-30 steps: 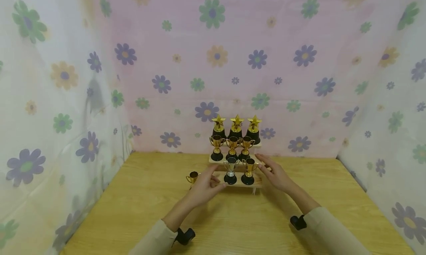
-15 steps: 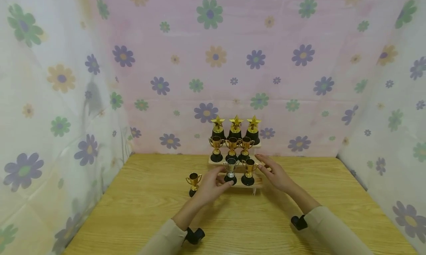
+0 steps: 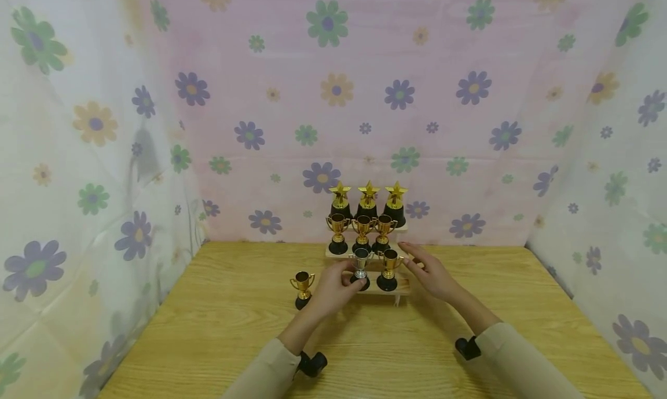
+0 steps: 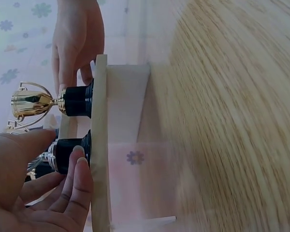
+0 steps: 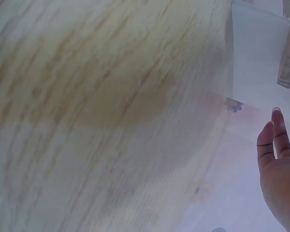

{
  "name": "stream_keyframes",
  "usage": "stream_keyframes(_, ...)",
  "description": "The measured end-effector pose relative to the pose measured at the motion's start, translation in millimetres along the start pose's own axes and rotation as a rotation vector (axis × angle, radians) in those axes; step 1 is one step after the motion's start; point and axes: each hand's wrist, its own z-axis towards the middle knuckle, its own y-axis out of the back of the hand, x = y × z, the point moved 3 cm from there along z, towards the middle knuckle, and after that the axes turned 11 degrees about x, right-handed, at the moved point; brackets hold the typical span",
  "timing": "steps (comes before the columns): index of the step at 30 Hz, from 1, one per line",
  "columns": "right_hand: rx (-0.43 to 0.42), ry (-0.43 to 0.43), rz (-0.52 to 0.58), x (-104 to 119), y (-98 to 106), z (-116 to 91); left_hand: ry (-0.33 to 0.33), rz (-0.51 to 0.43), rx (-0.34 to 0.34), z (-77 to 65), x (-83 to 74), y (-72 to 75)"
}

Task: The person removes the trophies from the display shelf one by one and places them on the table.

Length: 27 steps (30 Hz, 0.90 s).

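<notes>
My left hand pinches a small silver trophy cup with a black base on the lowest step of a tiered wooden stand. In the left wrist view, the thumb and fingertips are at the black base, partly covering the cup. Beside it stands a gold trophy cup, upright on the same step. My right hand is at the right end of the stand, fingers extended near that gold cup; whether they touch it is hard to tell.
On the middle step stand three gold cups. Star trophies line the top step. One more gold cup stands on the wooden table, left of the stand. Flowered cloth encloses the back and sides.
My left hand has moved right, from the left end of the bottom step onto the silver cup, uncovering the gold cup on the table. My right hand stays in place.
</notes>
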Motion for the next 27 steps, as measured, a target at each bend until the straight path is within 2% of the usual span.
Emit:
stream_keyframes(12, -0.003, 0.004, -0.018, -0.7, 0.1, -0.8, -0.008, -0.048, -0.004, 5.0, 0.0, -2.2)
stream_keyframes(27, -0.010, -0.004, -0.012, 0.1, -1.5, -0.3, -0.020, -0.004, -0.001, 3.2, -0.5, -1.3)
